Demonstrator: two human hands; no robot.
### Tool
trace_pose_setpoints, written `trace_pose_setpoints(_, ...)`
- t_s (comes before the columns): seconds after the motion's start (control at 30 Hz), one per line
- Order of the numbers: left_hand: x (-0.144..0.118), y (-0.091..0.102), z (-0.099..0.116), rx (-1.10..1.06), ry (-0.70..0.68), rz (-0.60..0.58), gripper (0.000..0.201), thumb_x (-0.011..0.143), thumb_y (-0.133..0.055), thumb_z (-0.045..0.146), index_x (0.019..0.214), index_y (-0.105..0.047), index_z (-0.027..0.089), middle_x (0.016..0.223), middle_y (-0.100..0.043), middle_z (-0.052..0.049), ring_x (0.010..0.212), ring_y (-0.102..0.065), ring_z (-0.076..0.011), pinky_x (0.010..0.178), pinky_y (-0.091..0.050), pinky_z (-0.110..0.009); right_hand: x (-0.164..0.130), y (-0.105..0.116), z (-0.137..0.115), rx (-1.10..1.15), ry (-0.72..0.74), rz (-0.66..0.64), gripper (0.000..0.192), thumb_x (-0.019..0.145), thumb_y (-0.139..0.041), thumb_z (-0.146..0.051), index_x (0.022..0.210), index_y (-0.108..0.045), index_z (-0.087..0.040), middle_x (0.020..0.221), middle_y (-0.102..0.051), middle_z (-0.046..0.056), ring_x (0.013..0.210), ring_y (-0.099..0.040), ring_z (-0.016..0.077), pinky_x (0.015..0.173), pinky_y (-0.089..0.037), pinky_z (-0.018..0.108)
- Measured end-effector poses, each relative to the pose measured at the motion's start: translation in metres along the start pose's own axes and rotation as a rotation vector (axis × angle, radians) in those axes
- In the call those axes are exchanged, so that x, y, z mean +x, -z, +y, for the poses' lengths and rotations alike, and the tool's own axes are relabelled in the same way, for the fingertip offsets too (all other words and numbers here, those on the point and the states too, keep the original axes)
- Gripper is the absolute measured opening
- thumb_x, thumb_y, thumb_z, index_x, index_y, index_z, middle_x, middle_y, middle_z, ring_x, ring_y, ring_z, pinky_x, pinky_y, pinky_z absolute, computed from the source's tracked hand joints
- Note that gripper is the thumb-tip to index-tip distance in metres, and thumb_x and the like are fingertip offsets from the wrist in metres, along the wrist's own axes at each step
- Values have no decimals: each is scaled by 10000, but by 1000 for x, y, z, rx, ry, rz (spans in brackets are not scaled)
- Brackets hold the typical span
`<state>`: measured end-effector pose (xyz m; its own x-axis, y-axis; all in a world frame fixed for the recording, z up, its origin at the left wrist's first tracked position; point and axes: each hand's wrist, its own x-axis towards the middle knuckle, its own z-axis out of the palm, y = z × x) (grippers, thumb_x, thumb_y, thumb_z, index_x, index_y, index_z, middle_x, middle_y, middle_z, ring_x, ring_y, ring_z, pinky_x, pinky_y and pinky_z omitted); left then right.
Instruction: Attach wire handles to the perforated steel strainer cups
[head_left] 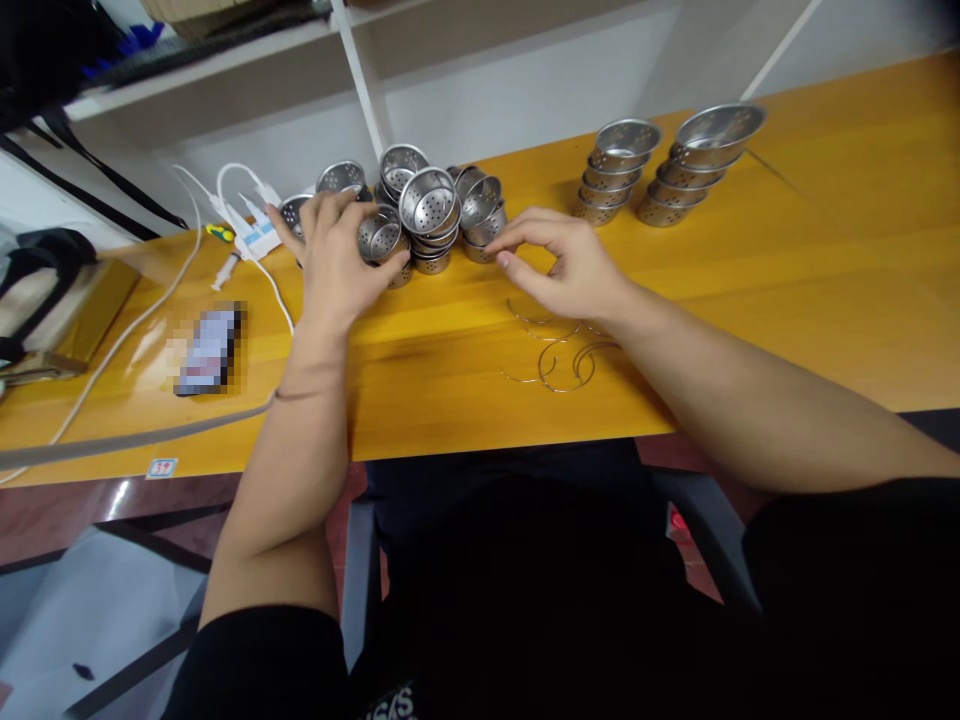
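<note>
Two bare hands work at a cluster of small perforated metal cups [420, 215] piled on the yellow bench [787, 250], just above the middle of the frame. The left hand [337, 260] curls its fingers [390, 275] around one cup [382, 240] at the left side of the pile, thumb pressing from the near side, other fingers wrapped over its top. The right hand [566, 265] sits at the right edge of the pile, its thumb and forefinger drawn together near the lowest cup there; whether they pinch anything I cannot tell, since what lies between the tips is too small to see.

Just below the right hand, thin wire rings [559, 355] lie loose on the bench, some overlapping. Farther right, in the upper right of the frame, two neat stacks of shallow metal bowls [667, 165] stand side by side, well apart from the cups. At the left, a phone [210, 350] lies flat on the bench, with white cables [225, 200] running beside it toward the upper left. A dark bag [37, 290] rests at the far left edge. White shelving [360, 80] rises behind the bench.
</note>
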<state>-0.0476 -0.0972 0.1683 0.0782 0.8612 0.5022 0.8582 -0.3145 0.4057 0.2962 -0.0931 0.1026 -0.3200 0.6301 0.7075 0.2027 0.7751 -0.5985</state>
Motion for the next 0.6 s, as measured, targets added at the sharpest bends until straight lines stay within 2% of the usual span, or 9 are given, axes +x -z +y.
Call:
trace_pose_setpoints(0.1, -4, 2, 10, 14, -52, 117, 583, 1010, -785, 830, 1477, -822, 483, 1953, -658, 39, 1989, -444, -426, 1736, -126, -804, -1, 0, 2, -30, 2, -11, 470, 1095, -941, -869, 1168, -970, -405, 1211, -950, 106, 1137, -883, 421, 1161, -763, 712)
trace_pose_setpoints(0.17, -9, -3, 18, -43, -182, 160, 487, 1108, -737, 799, 1451, -810, 461, 1903, -686, 11, 1956, -515, -410, 1666, -370, -783, -1, 3, 0, -103, -31, -20, 505, 1126, -872, -894, 1240, -963, -410, 1288, -942, 122, 1233, -869, 452, 1229, -728, 742)
trace_pose_setpoints(0.2, -12, -8, 22, -112, -278, 170, 438, 1144, -728, 770, 1386, -820, 416, 1794, -759, -48, 1866, -621, -416, 1587, -496, -750, -1, 7, -2, -166, -63, -21, 514, 1153, -826, -888, 1304, -957, -415, 1354, -933, 130, 1314, -850, 470, 1278, -699, 754)
trace_pose_setpoints(0.23, -15, -16, 25, -204, -384, 182, 408, 1164, -729, 737, 1272, -823, 356, 1597, -842, -112, 1676, -760, -419, 1471, -606, -713, 0, 12, -4, -244, -100, -19, 512, 1188, -774, -862, 1384, -947, -422, 1430, -916, 137, 1405, -819, 484, 1332, -665, 759)
trace_pose_setpoints(0.3, -22, -35, 31, -346, -504, 81, 359, 1199, -744, 639, 1097, -790, 297, 1218, -868, -114, 1243, -866, -339, 1191, -724, -583, 4, 26, -7, -414, -171, 1, 491, 1260, -673, -733, 1552, -898, -409, 1573, -857, 160, 1551, -740, 479, 1412, -608, 728)
trace_pose_setpoints(0.37, -30, -54, 37, -431, -517, -69, 318, 1192, -795, 514, 990, -754, 271, 988, -796, -63, 917, -774, -237, 918, -687, -440, 8, 44, -7, -550, -219, 52, 483, 1279, -640, -516, 1675, -833, -318, 1666, -788, 209, 1575, -709, 439, 1425, -598, 647)
trace_pose_setpoints(0.43, -36, -68, 41, -510, -494, -207, 322, 1153, -832, 426, 905, -727, 251, 879, -738, -30, 749, -647, -169, 740, -571, -351, 14, 61, -4, -630, -274, 127, 512, 1238, -660, -288, 1723, -777, -170, 1728, -728, 275, 1522, -737, 394, 1381, -610, 547)
trace_pose_setpoints(0.5, -40, -77, 42, -568, -439, -348, 303, 1117, -856, 389, 881, -744, 236, 836, -726, -17, 701, -605, -144, 676, -498, -312, 18, 76, 0, -685, -366, 173, 538, 1200, -678, -118, 1730, -748, -57, 1777, -696, 328, 1561, -755, 370, 1367, -595, 480)
trace_pose_setpoints(0.6, -40, -83, 39, -606, -332, -488, 237, 1080, -883, 360, 908, -802, 218, 835, -760, -22, 719, -628, -139, 683, -490, -285, 21, 89, 6, -773, -519, 155, 551, 1215, -690, -10, 1764, -734, 6, 1833, -683, 358, 1721, -704, 367, 1450, -517, 472)
